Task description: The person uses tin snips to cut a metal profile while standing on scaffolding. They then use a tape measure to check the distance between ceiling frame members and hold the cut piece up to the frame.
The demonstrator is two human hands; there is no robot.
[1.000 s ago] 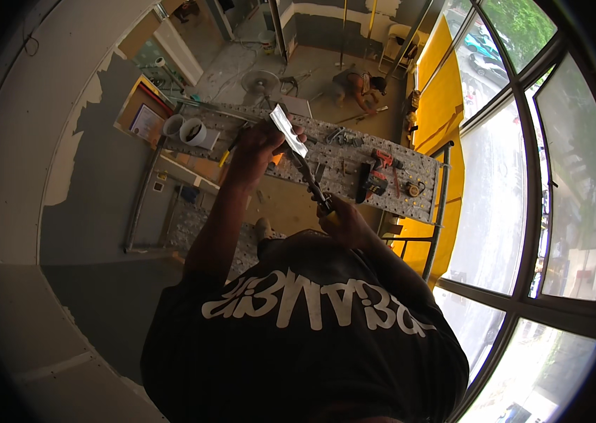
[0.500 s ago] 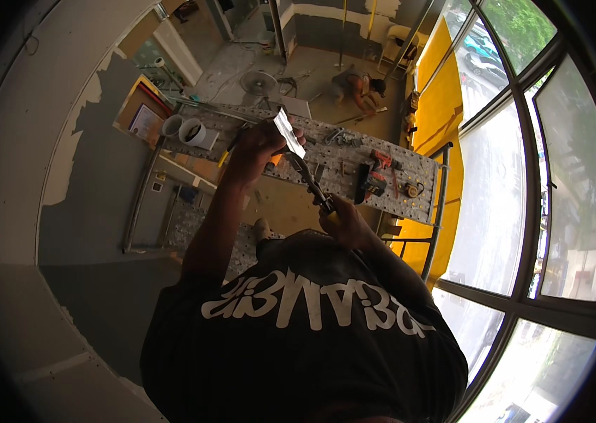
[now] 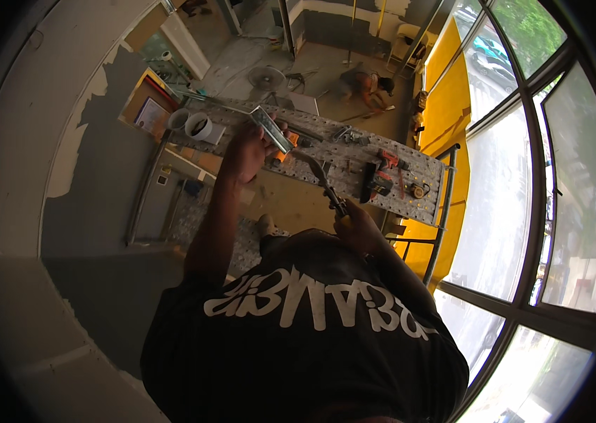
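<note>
Short silver metal channel piece [image 3: 271,129] held up in the left hand [image 3: 248,151], dark-handled snips [image 3: 323,185] meeting it from the right hand [image 3: 358,229].

Left grip is closed round the channel's lower end, raising it above the perforated metal scaffold platform [image 3: 326,151] so the blades reach its free end; right grip is closed on the snips' handles. Beyond lie a red-and-black drill [image 3: 380,176], two white pipe sections [image 3: 192,123] and a crouching person [image 3: 368,84] on the floor below; nothing blocks the cut.

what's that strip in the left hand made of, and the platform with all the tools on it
The strip looks like bare sheet metal: silvery, folded edges, bright glint. The platform looks like perforated metal, pale grey with rows of small holes, though the finish is hard to judge from here.
</note>
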